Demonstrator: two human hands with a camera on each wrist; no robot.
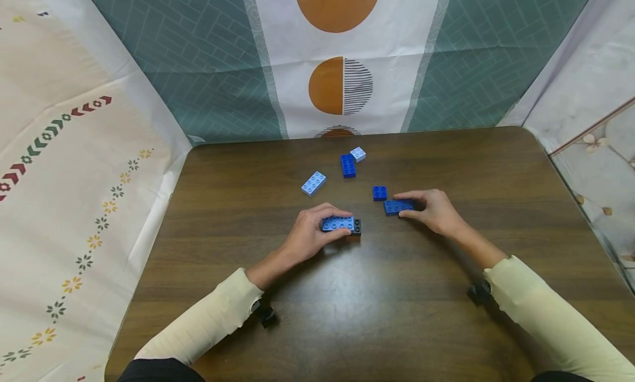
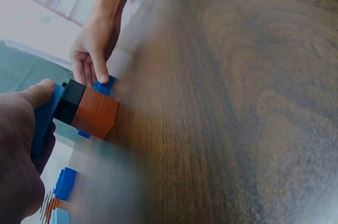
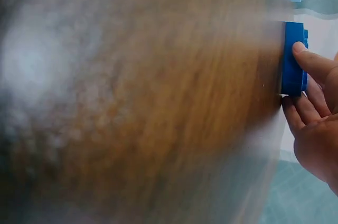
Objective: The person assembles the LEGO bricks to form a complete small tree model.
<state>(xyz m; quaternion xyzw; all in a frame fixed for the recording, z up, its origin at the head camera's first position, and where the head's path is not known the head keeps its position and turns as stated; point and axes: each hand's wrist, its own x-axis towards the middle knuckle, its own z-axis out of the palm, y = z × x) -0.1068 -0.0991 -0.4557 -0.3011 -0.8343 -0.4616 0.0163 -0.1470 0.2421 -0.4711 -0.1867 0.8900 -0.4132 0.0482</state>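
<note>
My left hand (image 1: pixel 311 231) grips a stack of toy bricks, thumb on the near side and fingers on the far side. On top is a light blue brick (image 1: pixel 337 223), over a black brick (image 1: pixel 358 226); orange bricks (image 2: pixel 98 114) form the bottom, clearest in the left wrist view. Over to the right, my right hand (image 1: pixel 436 212) pinches a blue brick (image 1: pixel 398 206) lying studs up on the table, its thumb (image 3: pixel 301 48) on the near side. Just behind that brick sits a small square blue brick (image 1: pixel 380 193).
Farther back on the brown wooden table (image 1: pixel 238 205) lie a long pale blue brick (image 1: pixel 313 183), a dark blue brick (image 1: pixel 348 166) and a small pale blue brick (image 1: pixel 358 154) touching or close to it. Patterned cloth (image 1: pixel 213 68) hangs beyond the table's back edge.
</note>
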